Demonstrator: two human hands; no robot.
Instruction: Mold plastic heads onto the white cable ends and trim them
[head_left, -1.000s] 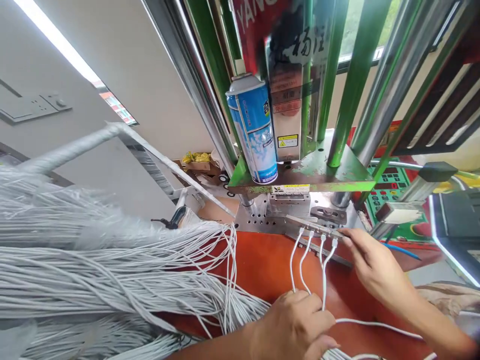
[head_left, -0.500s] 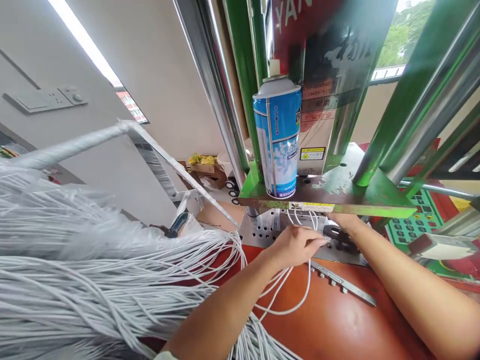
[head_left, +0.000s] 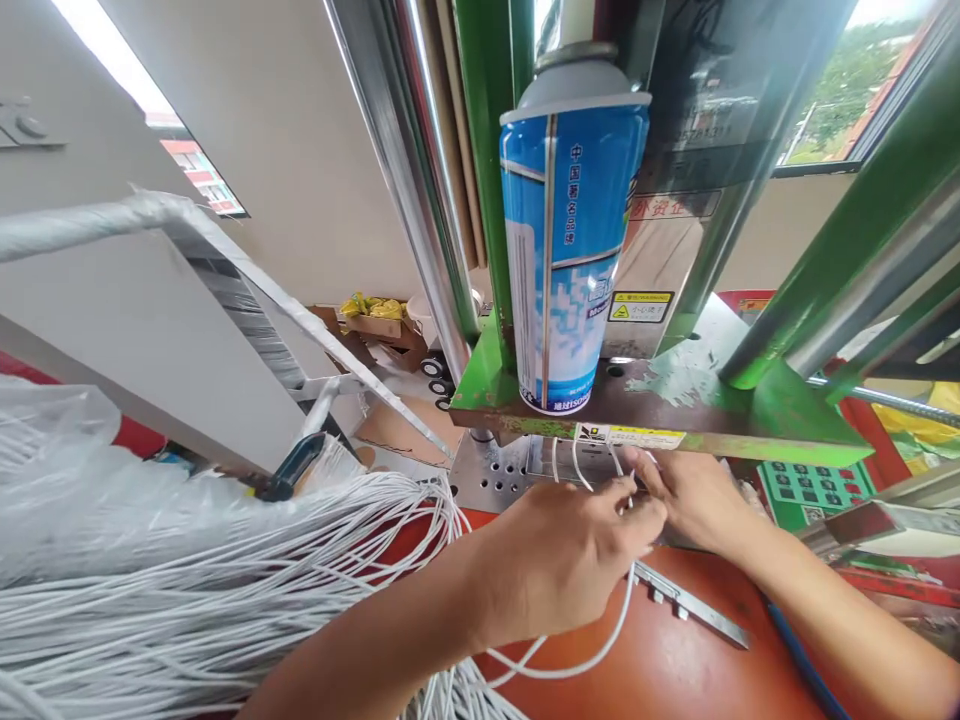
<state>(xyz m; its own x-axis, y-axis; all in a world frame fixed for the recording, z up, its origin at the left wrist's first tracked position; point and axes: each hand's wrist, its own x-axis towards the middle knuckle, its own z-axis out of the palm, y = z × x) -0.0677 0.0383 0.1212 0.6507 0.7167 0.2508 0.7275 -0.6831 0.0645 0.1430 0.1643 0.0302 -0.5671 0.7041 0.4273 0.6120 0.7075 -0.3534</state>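
Observation:
My left hand (head_left: 574, 545) is closed in a pinch on a white cable (head_left: 616, 625), which hangs below it in a loop over the orange-red tabletop. Close against its fingertips, my right hand (head_left: 694, 495) has thumb and fingers together at the upper part of the cable; its grip is partly covered by my left hand. Several white cables (head_left: 577, 465) run up to the metal fixture just beyond, beneath the green press plate (head_left: 780, 440). A metal bar with small blocks (head_left: 694, 605) lies on the tabletop below my hands.
A blue spray can (head_left: 574, 250) stands on the press plate. Large bundles of white cable (head_left: 225, 620) fill the left side, beside a wrapped white frame (head_left: 277, 300). Green button panel (head_left: 817, 490) sits at right. A perforated metal plate (head_left: 491, 480) lies under the press.
My right hand has come out from beside a black object under the press to meet my left hand. The view has moved closer to the press and the can.

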